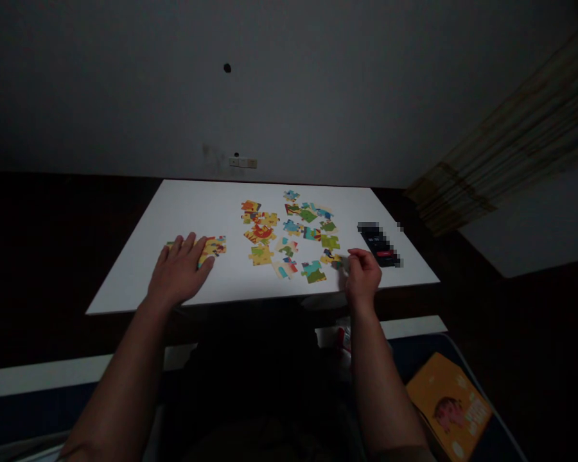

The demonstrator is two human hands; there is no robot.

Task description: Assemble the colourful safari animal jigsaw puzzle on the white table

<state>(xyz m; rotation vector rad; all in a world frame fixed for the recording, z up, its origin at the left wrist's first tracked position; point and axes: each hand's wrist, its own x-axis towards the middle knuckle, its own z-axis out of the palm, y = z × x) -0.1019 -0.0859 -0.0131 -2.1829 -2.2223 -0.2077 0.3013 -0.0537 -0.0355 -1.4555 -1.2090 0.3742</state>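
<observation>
My left hand (180,269) lies flat with fingers stretched out over a small group of joined jigsaw pieces (216,246) at the left of the table. Part of that group is hidden under the palm. On the right, my right hand (363,276) is curled, fingers pressed together, just beside a yellow jigsaw piece with a dark figure (331,258). Whether anything is between those fingertips is hidden. Several loose pieces lie between the hands: yellow and orange ones (261,255) in the middle, green and blue ones (314,272) nearer my right hand.
The white table (139,276) stands against a grey wall. A dark phone (378,244), partly blurred out, lies right of my right hand. An orange box with a pink animal picture (447,407) rests below right. A patterned curtain (481,154) hangs at the right.
</observation>
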